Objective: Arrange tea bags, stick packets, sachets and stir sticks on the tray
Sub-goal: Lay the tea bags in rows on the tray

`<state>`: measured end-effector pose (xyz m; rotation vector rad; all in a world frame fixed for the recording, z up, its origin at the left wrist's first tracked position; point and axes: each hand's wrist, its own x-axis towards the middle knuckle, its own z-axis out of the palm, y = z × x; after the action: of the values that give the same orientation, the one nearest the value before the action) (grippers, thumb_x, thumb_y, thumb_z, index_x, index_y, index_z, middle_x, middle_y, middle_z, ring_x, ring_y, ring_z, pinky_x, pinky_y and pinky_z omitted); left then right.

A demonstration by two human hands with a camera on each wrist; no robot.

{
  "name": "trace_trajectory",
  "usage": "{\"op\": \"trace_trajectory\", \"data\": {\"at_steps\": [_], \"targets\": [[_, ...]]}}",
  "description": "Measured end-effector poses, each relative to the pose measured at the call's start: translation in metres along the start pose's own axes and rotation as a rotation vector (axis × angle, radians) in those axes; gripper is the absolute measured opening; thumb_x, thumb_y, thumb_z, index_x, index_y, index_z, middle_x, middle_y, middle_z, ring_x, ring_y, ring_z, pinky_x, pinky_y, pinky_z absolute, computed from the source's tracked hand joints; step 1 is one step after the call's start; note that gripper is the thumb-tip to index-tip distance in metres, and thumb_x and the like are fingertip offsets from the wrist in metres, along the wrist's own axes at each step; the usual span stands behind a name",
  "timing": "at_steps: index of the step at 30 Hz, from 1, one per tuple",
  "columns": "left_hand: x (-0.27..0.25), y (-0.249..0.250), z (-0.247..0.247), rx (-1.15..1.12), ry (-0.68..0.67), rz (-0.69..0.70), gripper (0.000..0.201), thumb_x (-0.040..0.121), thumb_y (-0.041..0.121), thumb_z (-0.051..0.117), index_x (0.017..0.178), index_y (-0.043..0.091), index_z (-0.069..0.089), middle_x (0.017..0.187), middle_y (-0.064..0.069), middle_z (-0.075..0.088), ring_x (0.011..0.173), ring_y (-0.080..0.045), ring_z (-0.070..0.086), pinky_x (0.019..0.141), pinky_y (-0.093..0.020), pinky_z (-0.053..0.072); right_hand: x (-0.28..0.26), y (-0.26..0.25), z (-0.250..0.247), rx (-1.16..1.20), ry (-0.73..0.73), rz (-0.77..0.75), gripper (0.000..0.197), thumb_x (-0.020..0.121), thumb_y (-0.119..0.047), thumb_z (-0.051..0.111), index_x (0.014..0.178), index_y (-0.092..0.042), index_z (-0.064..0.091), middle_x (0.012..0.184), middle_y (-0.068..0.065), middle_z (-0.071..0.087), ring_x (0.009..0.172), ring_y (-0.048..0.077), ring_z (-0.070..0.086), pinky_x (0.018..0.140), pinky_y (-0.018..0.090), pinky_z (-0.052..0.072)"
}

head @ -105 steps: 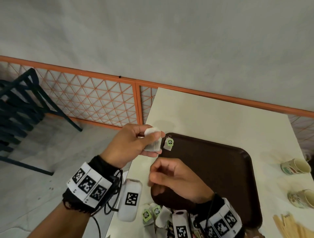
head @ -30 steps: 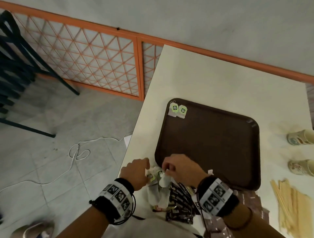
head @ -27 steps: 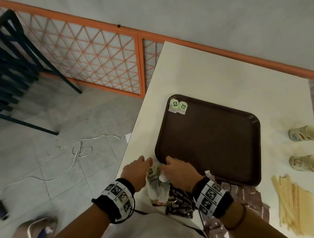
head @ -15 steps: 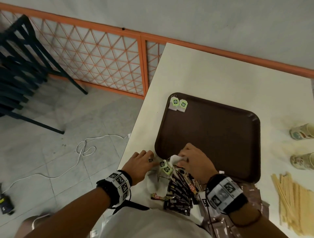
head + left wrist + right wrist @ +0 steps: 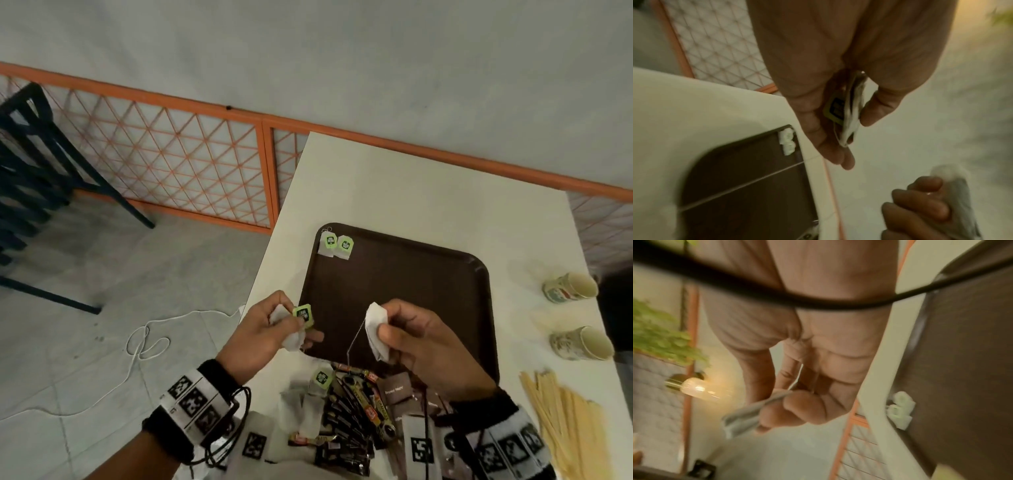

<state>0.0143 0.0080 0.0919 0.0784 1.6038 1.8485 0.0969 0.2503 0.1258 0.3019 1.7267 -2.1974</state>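
A dark brown tray point(image 5: 404, 291) lies on the cream table, with two tea bags with green tags point(image 5: 335, 246) in its far left corner. My left hand point(image 5: 270, 329) pinches a white tea bag with a green tag point(image 5: 303, 314) just off the tray's left edge; the same bag point(image 5: 851, 112) shows between thumb and fingers in the left wrist view. My right hand point(image 5: 407, 337) pinches a second white tea bag point(image 5: 376, 329) over the tray's near part. Its string hangs down to a green tag point(image 5: 322, 377) on the pile below. In the right wrist view that bag point(image 5: 748, 417) sticks out from the fingers.
Near the table's front edge lie more tea bags point(image 5: 301, 407), dark stick packets point(image 5: 352, 414) and brown sachets point(image 5: 397, 390). Wooden stir sticks point(image 5: 568, 425) lie at the right, two paper cups point(image 5: 570, 287) on their sides beyond them. An orange lattice fence point(image 5: 171, 164) and dark chairs point(image 5: 30, 178) stand left.
Both hands have risen from the pile at the table's front, each holding a tea bag; the right bag's string now trails down to its tag.
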Motion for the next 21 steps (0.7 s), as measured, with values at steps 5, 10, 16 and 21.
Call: {"op": "trace_trajectory", "data": {"at_steps": [5,10,16,21], "targets": [[0.005,0.066,0.029,-0.044,-0.118,0.063,0.019,0.079,0.006,0.051,0.098,0.009,0.054,0.088,-0.017,0.068,0.056,-0.026,0.060,0.055,-0.030,0.049,-0.001,-0.059,0.015,-0.195,0.017,-0.150,0.022,0.087,-0.024,0.064,0.096,-0.004,0.069,0.080,0.009,0.065,0.065,0.018,0.055,0.057,0.022,0.047],[0.009,0.101,0.045,0.188,-0.180,0.128,0.014,0.094,0.017,0.062,0.104,0.016,0.072,0.090,-0.008,0.060,0.061,-0.020,0.053,0.058,-0.025,0.049,0.007,-0.075,0.021,-0.194,0.253,-0.242,0.022,0.085,-0.021,0.066,0.096,-0.002,0.068,0.081,0.011,0.072,0.065,0.019,0.066,0.056,0.023,0.052],[0.028,0.122,0.061,0.511,-0.104,0.241,0.025,0.084,0.041,0.071,0.081,0.016,0.068,0.067,-0.013,0.060,0.048,-0.016,0.052,0.049,-0.022,0.038,0.016,-0.078,0.022,-0.293,0.333,-0.243,0.014,0.087,-0.016,0.072,0.096,-0.008,0.066,0.082,0.009,0.074,0.062,0.016,0.066,0.055,0.021,0.050],[0.030,0.149,0.063,0.592,-0.254,0.240,0.013,0.089,0.029,0.068,0.094,0.017,0.069,0.080,-0.008,0.065,0.048,-0.019,0.052,0.047,-0.020,0.039,0.015,-0.091,0.008,-0.697,0.231,-0.206,0.052,0.082,-0.036,0.077,0.127,-0.040,0.053,0.111,-0.012,0.059,0.072,0.013,0.057,0.067,0.025,0.052]]}}
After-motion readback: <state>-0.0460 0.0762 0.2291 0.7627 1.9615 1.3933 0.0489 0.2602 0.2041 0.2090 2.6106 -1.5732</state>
